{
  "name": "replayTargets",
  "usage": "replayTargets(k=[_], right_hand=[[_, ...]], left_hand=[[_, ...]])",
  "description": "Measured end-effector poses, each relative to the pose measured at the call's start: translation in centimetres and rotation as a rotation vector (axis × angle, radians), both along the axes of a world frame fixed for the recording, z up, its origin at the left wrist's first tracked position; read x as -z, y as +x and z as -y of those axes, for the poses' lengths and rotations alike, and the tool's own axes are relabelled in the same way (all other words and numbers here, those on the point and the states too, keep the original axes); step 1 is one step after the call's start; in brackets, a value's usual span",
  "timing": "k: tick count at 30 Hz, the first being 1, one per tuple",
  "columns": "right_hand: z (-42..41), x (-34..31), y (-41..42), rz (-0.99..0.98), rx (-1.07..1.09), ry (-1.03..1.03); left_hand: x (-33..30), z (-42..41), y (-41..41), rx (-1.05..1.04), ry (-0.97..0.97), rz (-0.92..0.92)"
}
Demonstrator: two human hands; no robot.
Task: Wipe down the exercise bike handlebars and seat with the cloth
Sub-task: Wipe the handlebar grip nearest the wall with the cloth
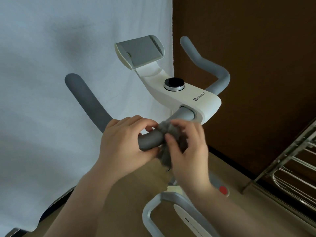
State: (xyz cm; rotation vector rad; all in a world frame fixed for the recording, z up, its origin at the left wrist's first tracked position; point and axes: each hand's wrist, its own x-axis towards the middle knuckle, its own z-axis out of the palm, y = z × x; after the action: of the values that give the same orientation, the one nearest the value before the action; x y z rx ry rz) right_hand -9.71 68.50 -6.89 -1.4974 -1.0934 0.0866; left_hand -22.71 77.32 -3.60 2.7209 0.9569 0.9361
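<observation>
The white exercise bike's console (184, 98) carries grey foam handlebars. The left handlebar (85, 98) curves up and away; its near section (150, 139) runs toward the console. My left hand (123, 144) curls around that near section. My right hand (186, 147) grips a grey fuzzy cloth (166, 132) wrapped around the same bar, just right of my left hand. The right handlebar (205, 64) rises behind the console, untouched. The seat is out of view.
A grey tablet holder (140, 51) stands above a round black knob (174, 83). A white sheet (51, 65) hangs at the left, a brown wall (256, 48) at the right. A metal rack (294, 168) stands at lower right. The bike frame (171, 202) lies below on a wooden floor.
</observation>
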Motion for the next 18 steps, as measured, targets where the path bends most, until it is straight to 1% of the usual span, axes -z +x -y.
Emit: replayTargets(k=[1,2,3,6,7,10,11,14,16,18], right_hand=[[0.3,0.1,-0.3,0.078,-0.041,-0.003],[0.4,0.3,0.1,0.111,-0.054,0.0],[0.0,0.3,1.0,0.062,-0.018,-0.005],[-1.1,0.5,1.2,-0.314,0.144,0.029],[-1.1,0.7,0.1,-0.363,0.156,0.058],[-1.0,0.6,-1.5,-0.339,0.146,0.093],[-1.3,0.5,-0.6,-0.384,0.181,0.089],[-2.7,0.3,1.1,-0.609,0.316,0.14],[-2.7,0.9,-0.5,-0.649,0.345,0.181],[-2.2,1.0,-1.3,-0.656,0.315,0.187]], left_hand=[[0.0,0.0,0.0,-0.001,-0.002,0.005],[0.0,0.0,0.1,-0.002,-0.003,0.006],[0.0,0.1,0.1,-0.004,-0.002,0.005],[0.1,0.3,0.1,-0.014,0.0,0.013],[0.1,0.4,0.2,-0.017,-0.005,0.024],[0.1,0.3,0.3,-0.007,-0.017,0.041],[0.1,0.3,0.4,-0.001,-0.023,0.041],[0.1,0.3,0.4,-0.004,-0.025,0.046],[0.2,0.4,0.4,-0.017,-0.036,0.042],[0.1,0.4,0.4,-0.026,-0.04,0.036]])
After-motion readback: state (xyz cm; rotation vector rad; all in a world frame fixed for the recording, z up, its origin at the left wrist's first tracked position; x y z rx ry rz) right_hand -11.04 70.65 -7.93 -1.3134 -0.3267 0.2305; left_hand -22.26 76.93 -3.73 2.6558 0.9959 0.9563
